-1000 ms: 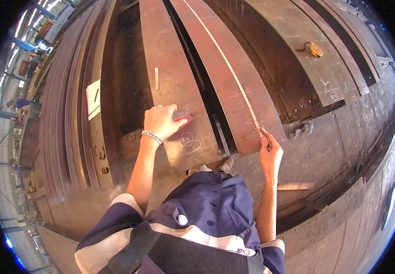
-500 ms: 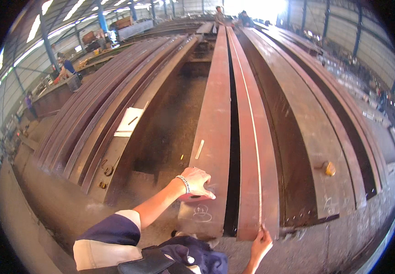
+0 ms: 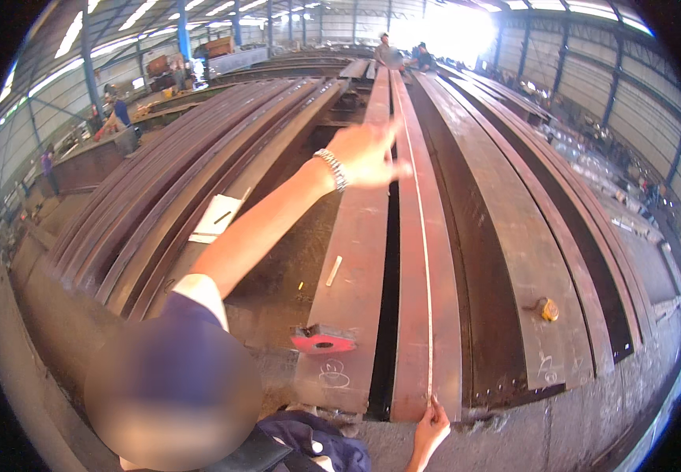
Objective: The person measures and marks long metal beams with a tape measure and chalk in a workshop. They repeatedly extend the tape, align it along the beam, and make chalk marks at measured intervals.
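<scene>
My left hand [image 3: 361, 156] is raised over the middle beams, its fingers stretched out and partly smeared by motion, with nothing in it. A bracelet sits on that wrist. Low in view, my right hand [image 3: 432, 425] pinches the near end of a pale measuring tape [image 3: 424, 267]. The tape runs straight along the reddish steel beam [image 3: 444, 338] toward its far end. On the neighbouring beam [image 3: 360, 299] to the left lie a red tool with a dark hole [image 3: 323, 341] and a short pale stick [image 3: 334, 271].
A yellow tape measure case [image 3: 547, 309] rests on a beam to the right. White paper [image 3: 216, 218] with a dark stick lies on a left beam. Dark gaps separate the long beams. Two people [image 3: 385, 52] are at the far end; another person [image 3: 120, 112] is at far left.
My left hand has lifted from the red tool and reached up and forward, uncovering it. My right hand stays at the tape's near end. The view has tilted up slightly.
</scene>
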### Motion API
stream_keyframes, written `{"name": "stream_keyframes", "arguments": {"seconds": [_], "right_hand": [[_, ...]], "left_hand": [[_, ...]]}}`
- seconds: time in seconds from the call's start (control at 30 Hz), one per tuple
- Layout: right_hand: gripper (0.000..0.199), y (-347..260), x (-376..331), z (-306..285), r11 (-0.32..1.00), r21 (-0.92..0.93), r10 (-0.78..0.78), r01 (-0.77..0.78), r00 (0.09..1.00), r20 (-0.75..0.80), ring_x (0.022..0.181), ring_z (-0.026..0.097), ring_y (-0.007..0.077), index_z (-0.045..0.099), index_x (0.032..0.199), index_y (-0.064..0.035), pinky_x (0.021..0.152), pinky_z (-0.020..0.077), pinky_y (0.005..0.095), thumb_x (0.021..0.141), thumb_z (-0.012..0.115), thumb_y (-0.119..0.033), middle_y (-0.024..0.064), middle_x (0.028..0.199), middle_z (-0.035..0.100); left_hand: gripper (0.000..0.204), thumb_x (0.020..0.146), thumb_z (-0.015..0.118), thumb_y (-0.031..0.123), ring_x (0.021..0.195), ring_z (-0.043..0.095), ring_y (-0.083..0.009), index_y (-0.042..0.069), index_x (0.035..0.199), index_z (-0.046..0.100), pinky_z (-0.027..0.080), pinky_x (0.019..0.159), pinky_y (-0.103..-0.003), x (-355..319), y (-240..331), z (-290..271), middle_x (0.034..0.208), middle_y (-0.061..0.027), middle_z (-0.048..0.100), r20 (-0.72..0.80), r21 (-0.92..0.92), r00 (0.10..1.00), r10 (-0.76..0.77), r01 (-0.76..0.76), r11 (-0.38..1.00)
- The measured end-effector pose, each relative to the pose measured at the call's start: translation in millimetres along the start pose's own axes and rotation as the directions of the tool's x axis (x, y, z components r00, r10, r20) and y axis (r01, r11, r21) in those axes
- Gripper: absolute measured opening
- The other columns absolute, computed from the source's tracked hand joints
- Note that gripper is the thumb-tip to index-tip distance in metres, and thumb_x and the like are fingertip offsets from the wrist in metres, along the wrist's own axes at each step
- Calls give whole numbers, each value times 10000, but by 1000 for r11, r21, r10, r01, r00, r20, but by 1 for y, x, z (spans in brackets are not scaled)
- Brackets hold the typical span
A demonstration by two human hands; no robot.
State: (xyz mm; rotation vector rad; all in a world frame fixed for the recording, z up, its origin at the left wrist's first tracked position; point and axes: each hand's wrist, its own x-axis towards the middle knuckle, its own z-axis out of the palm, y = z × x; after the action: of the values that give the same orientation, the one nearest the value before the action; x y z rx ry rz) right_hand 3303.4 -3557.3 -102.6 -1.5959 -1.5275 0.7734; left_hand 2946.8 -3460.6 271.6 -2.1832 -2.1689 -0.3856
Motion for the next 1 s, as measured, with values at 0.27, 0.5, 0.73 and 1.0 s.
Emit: {"name": "stream_keyframes", "arguments": {"seconds": [0.27,0.5,0.73,1.0], "right_hand": [[270,-33,-2,4,992,-105,71,-64,995,70,639,657,200,671,1137,-92,601,483,320,895,557,-56,221,763,638],[256,-38,0,-10,981,-84,179,-173,982,66,746,660,186,663,1142,-94,685,502,313,911,552,-85,151,948,698],[207,-55,4,-4,932,-157,336,-328,942,27,581,478,78,657,1072,-62,572,418,259,883,575,-39,110,708,609],[84,-64,2,2,885,-242,389,-398,917,-86,595,458,56,606,924,-7,564,403,248,852,613,-50,30,609,540]], "left_hand": [[553,873,645,475,708,690,-168,62,1237,598,551,692,-305,-67,-38,122,993,-140,708,448,-460,863,234,-2,888],[372,888,663,336,728,682,-138,51,1126,648,543,712,-282,-43,-77,197,924,-91,717,408,-596,893,191,102,797],[289,847,694,245,715,669,-134,58,1066,666,539,688,-286,3,-92,257,891,-59,709,202,-650,908,367,-156,744],[558,795,699,324,1248,458,-276,159,1300,530,350,1068,-431,42,-52,325,1333,-64,517,80,-488,690,720,-602,631]]}}
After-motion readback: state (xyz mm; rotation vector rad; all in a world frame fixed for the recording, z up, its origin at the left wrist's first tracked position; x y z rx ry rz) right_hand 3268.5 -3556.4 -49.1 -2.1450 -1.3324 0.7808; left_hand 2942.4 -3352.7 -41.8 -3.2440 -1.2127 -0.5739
